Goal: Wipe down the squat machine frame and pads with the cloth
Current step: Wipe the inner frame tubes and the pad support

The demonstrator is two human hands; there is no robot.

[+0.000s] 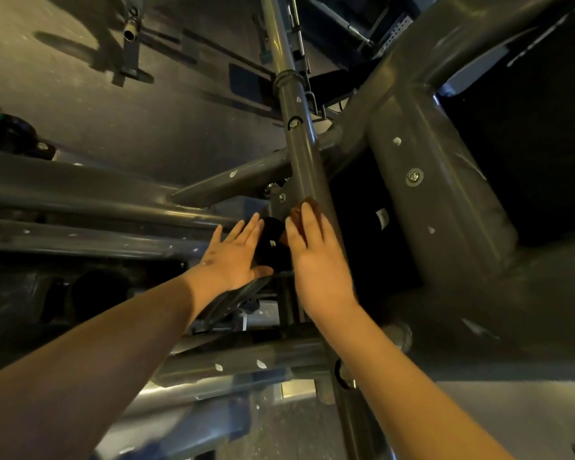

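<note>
The squat machine frame is grey painted steel with chipped spots. A slim grey tube point(299, 144) runs up the middle, and a thick beam point(439, 194) crosses on the right. My right hand point(319, 260) lies along the slim tube, its fingers straight, pressing a reddish-brown cloth point(309, 205) onto the tube. Only the cloth's edge shows past the fingertips and beside the thumb. My left hand point(236, 254) is flat with its fingers spread, its fingertips touching a black round part point(273, 244) just left of the tube.
Two horizontal grey beams point(80, 200) run off to the left, and more tubes point(246, 360) cross below my forearms. The grey floor point(80, 78) shows at the upper left. A dark gap point(362, 227) lies between the tube and the thick beam.
</note>
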